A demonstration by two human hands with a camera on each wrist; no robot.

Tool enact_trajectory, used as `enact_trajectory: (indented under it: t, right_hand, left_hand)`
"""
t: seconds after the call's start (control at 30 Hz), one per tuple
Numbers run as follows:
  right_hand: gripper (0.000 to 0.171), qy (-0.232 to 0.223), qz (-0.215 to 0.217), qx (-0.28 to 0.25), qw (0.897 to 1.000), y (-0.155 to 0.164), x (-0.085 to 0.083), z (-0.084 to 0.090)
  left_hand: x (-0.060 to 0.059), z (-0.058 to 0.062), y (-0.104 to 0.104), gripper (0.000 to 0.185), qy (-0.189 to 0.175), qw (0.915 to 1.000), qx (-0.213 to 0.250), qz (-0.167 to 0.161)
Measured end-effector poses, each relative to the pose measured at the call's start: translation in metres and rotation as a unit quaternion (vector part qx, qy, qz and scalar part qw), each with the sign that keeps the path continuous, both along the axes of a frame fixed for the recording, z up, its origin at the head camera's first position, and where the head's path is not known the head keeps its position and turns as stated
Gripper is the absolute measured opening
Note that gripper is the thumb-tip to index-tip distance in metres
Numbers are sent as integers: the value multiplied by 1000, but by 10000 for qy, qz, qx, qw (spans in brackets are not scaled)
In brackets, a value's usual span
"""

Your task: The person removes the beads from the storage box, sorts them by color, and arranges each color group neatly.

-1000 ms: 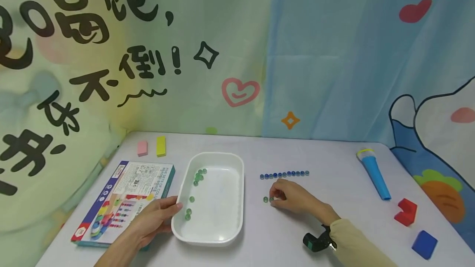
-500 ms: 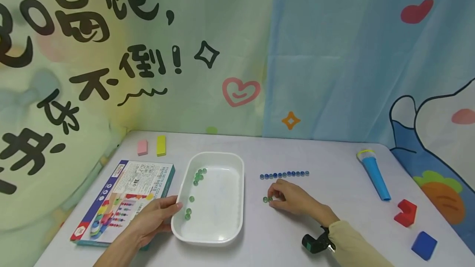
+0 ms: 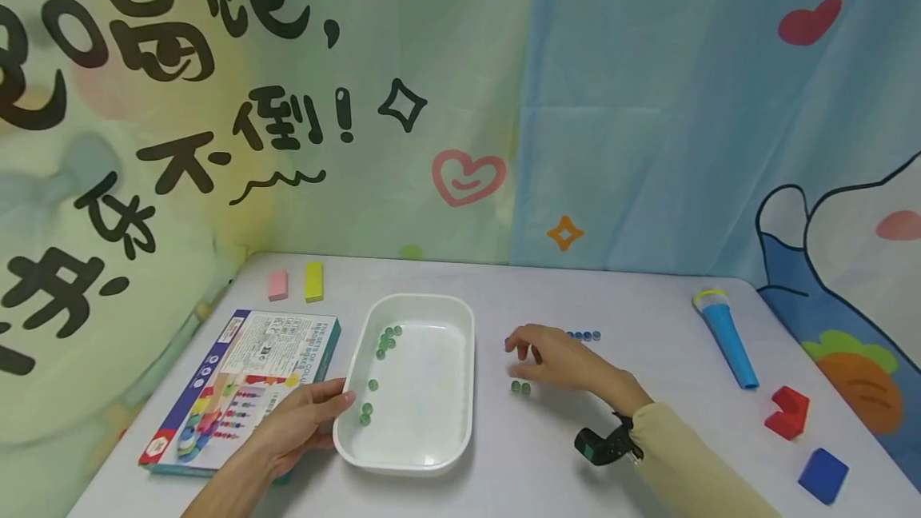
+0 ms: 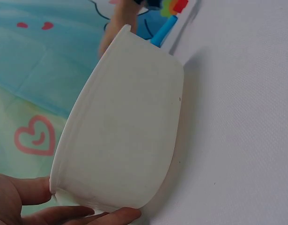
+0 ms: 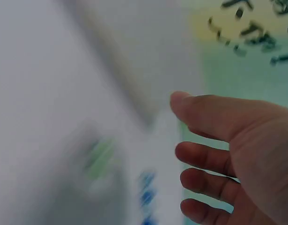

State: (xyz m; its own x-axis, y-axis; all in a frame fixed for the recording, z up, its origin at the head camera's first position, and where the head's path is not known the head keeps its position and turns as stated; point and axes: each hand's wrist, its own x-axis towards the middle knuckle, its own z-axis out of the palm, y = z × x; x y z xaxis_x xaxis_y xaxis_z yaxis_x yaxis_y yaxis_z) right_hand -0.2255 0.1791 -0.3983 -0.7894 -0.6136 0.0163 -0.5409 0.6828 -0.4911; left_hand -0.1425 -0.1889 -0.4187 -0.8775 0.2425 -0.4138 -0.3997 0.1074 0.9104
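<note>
My left hand (image 3: 336,409) grips the left rim of a white tray (image 3: 460,318); in the left wrist view the thumb (image 4: 26,192) lies at the rim and a finger (image 4: 106,216) under the tray wall (image 4: 129,126). Several green beads (image 3: 384,340) lie in the tray. My right hand (image 3: 523,348) hovers with its fingers spread and holds nothing, just above two green beads (image 3: 520,387) on the table. It covers the left part of a row of blue beads (image 3: 586,335). The right wrist view is blurred, but its fingers (image 5: 204,159) are straight.
A picture box (image 3: 245,382) lies left of the tray, under my left forearm. Pink (image 3: 277,284) and yellow (image 3: 312,281) blocks sit at the back left. At the right are a blue tube (image 3: 723,336), a red block (image 3: 787,412) and a blue block (image 3: 823,474).
My right hand has let go of a green bead beside the first one and has lifted up and back over the blue row, its fingers now spread. The left hand has stayed on the tray.
</note>
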Motion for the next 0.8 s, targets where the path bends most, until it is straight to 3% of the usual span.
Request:
enact_trajectory:
  t: [0.17, 0.3, 0.4, 0.53, 0.67, 0.8]
  right_hand:
    - [24, 261, 313, -62, 9991, -55, -7, 36]
    - [22, 202, 839, 145, 9962, -105, -11, 45]
    - [24, 36, 1199, 460, 9917, -139, -12, 38]
    - [25, -264, 1257, 1057, 9861, -174, -10, 22]
    - [23, -281, 1186, 1616, 9793, -191, -7, 7]
    - [20, -172, 1145, 1823, 9764, -197, -5, -1]
  left_hand:
    - [1, 0, -2, 61, 9, 10000, -8, 23]
    - [0, 0, -2, 61, 24, 10000, -6, 13]
    - [-1, -1, -3, 60, 76, 10000, 32, -48]
    - [-1, -2, -3, 61, 132, 9996, 138, -205]
    - [-1, -3, -3, 64, 143, 9994, 211, -250]
    - [-1, -3, -3, 64, 163, 9993, 233, -236]
